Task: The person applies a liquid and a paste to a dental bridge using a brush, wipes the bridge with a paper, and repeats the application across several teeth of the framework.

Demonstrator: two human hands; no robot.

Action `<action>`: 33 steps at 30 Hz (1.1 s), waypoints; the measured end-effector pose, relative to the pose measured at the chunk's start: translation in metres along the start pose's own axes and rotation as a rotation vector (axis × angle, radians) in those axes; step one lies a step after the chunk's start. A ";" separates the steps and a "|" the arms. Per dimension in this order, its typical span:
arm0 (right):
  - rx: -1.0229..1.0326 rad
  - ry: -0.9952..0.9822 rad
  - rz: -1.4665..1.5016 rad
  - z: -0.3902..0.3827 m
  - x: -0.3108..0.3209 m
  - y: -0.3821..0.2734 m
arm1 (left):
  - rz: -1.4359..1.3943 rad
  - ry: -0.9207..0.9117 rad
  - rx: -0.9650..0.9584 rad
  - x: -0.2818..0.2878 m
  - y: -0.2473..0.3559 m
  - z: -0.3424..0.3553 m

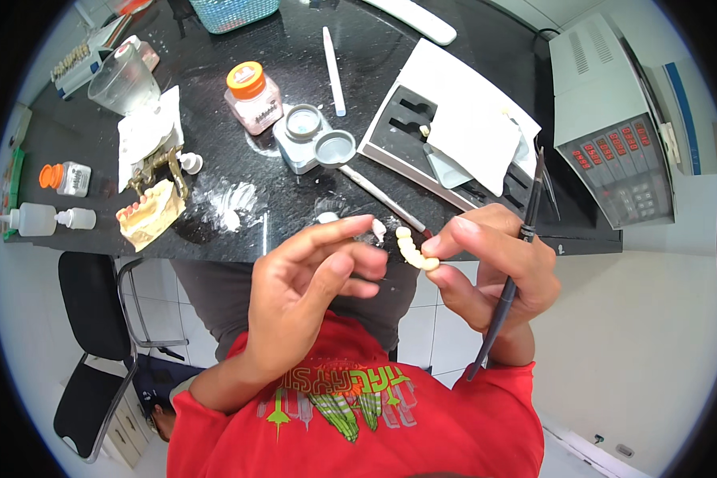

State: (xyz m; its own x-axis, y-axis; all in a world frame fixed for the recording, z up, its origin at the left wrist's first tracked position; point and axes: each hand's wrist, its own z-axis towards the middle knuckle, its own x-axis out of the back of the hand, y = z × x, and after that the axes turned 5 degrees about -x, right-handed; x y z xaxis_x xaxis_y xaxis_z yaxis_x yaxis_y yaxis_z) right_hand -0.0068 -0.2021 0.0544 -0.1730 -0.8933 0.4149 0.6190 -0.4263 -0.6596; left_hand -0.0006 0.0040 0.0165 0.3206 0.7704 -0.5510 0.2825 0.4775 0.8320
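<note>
A curved, cream-coloured dental bridge (412, 251) of several joined teeth is pinched between thumb and forefinger of my right hand (506, 263). The same hand carries a slim dark-handled brush (505, 307), slanting across the fingers with its tip upward. Just left of the bridge, my left hand (306, 291) is raised with fingers apart and loosely bent. By its forefinger tip shows a small white lump (379, 230); whether it touches the finger I cannot tell. A metal-shafted tool (382, 199) with a reddish end lies on the table beyond the hands.
Behind stand an opened grey jar (294, 147) and an orange-lidded jar (255, 99). White powder (235, 207) is scattered near a plaster jaw model (151, 215). A white case with foam (406, 119) lies right of centre, beside a device with red digits (613, 143). Small bottles (39, 219) stand left.
</note>
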 end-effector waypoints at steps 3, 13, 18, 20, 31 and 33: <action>0.001 0.014 0.079 -0.005 -0.006 0.001 | -0.092 -0.040 0.031 0.002 0.001 0.008; 0.026 -0.044 0.143 -0.005 -0.014 0.010 | -0.055 -0.018 -0.014 0.007 0.003 0.010; -0.005 -0.045 0.172 -0.005 -0.014 0.019 | 0.158 0.039 -0.180 0.008 0.002 0.007; -0.007 0.043 0.160 -0.011 -0.012 0.020 | 0.216 0.088 -0.221 0.010 0.000 0.004; -0.480 -0.043 0.081 -0.056 -0.010 0.001 | 0.785 0.265 -0.498 0.023 -0.025 -0.007; -0.537 0.036 0.101 -0.061 -0.017 0.007 | 0.785 0.253 -0.498 0.021 -0.029 -0.006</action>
State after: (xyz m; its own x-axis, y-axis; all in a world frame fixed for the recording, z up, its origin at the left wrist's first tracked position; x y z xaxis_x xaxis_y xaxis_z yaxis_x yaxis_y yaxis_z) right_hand -0.0464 -0.1991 0.0040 -0.1649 -0.9338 0.3175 0.1569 -0.3426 -0.9263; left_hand -0.0071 0.0091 -0.0188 0.0338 0.9872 0.1561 -0.3643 -0.1333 0.9217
